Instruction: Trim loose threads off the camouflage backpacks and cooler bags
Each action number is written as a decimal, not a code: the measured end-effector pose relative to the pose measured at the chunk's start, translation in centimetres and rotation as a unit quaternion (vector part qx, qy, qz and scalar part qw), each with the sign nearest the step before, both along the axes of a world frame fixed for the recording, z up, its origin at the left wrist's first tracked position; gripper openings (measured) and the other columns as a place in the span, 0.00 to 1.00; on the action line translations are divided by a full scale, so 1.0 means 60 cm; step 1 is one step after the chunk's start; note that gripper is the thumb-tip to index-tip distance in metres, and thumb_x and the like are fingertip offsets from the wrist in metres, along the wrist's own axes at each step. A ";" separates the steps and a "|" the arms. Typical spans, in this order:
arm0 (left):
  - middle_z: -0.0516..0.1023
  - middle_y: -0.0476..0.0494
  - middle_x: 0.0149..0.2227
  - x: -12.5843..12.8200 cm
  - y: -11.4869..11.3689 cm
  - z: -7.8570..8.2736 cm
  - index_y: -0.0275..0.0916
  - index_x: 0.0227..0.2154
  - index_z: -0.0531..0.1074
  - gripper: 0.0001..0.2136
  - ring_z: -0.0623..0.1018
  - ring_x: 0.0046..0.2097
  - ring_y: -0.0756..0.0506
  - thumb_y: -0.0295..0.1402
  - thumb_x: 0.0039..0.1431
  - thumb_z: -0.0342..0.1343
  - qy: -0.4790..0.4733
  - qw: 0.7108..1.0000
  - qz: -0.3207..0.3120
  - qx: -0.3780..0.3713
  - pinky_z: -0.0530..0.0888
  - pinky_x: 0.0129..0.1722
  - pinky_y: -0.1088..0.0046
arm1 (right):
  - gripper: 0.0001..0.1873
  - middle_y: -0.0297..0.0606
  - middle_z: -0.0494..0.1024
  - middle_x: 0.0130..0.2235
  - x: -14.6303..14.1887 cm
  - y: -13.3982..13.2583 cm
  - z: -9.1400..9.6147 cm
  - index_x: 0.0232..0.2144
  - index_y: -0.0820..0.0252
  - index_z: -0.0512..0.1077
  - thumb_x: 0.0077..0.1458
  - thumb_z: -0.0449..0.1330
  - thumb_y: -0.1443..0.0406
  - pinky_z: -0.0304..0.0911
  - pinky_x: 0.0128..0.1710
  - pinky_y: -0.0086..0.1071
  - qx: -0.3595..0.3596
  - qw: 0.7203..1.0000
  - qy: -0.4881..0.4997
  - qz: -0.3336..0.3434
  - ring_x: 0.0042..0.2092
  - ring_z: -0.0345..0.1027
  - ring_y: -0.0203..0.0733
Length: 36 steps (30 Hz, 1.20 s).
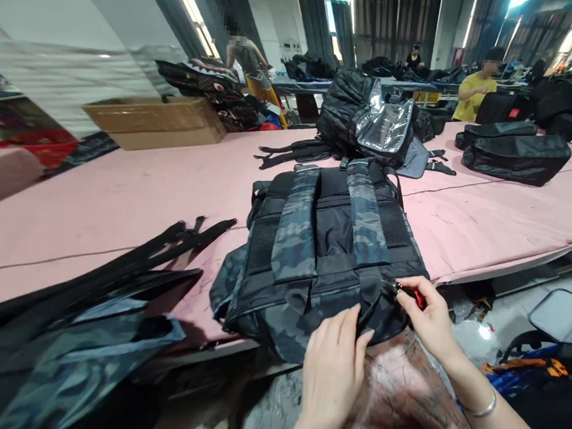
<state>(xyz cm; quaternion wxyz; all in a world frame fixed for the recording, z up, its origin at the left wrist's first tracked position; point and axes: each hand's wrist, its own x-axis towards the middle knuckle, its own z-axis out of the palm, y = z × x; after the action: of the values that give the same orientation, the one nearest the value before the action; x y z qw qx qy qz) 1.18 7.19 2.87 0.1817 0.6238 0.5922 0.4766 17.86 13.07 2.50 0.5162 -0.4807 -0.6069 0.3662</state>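
Note:
A black and dark-camouflage backpack [333,245] lies with its shoulder straps facing up, its lower end toward me at the table's front edge. My left hand [334,359] rests on the lower end of the backpack, fingers stretched out and thumb apart. At the lower right corner my right hand [425,313] is closed around small red-handled thread snips [417,297], mostly hidden by the fingers. Their metal tip is close to the strap end at that corner; whether it touches is unclear.
The pink-covered table [133,188] carries camouflage bag pieces with black straps [106,319] at left. Behind the backpack is a pile of bags [350,110], with black bags [516,154] at right. A cardboard box [158,123] and a person in yellow [474,91] are farther back.

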 end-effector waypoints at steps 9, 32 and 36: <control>0.77 0.43 0.30 0.012 0.010 0.013 0.37 0.26 0.78 0.12 0.74 0.34 0.46 0.40 0.41 0.63 -0.281 0.951 0.085 -0.100 0.71 0.38 0.71 | 0.08 0.37 0.74 0.33 0.003 -0.048 -0.014 0.35 0.60 0.71 0.53 0.56 0.63 0.63 0.32 0.28 -0.033 0.999 -0.025 0.024 0.34 0.67 0.37; 0.76 0.45 0.33 0.009 0.001 -0.002 0.39 0.30 0.77 0.10 0.74 0.38 0.46 0.38 0.45 0.60 -0.166 0.981 0.041 -0.089 0.71 0.43 0.70 | 0.06 0.37 0.72 0.33 -0.004 -0.057 -0.014 0.36 0.59 0.69 0.54 0.54 0.68 0.62 0.32 0.27 0.065 0.993 -0.088 0.039 0.35 0.66 0.36; 0.77 0.44 0.35 0.007 0.000 0.001 0.39 0.33 0.76 0.13 0.74 0.38 0.46 0.38 0.43 0.61 -0.178 0.975 0.056 -0.117 0.71 0.44 0.69 | 0.05 0.37 0.73 0.33 -0.003 -0.056 -0.007 0.34 0.60 0.69 0.55 0.53 0.69 0.61 0.35 0.29 0.089 0.990 -0.102 0.034 0.35 0.66 0.37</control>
<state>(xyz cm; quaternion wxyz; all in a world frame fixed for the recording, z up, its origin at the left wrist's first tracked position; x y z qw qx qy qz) 1.63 7.18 2.95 0.3288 0.4693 0.6359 0.5170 17.66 9.69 2.06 0.4791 -0.4467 -0.7029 0.2772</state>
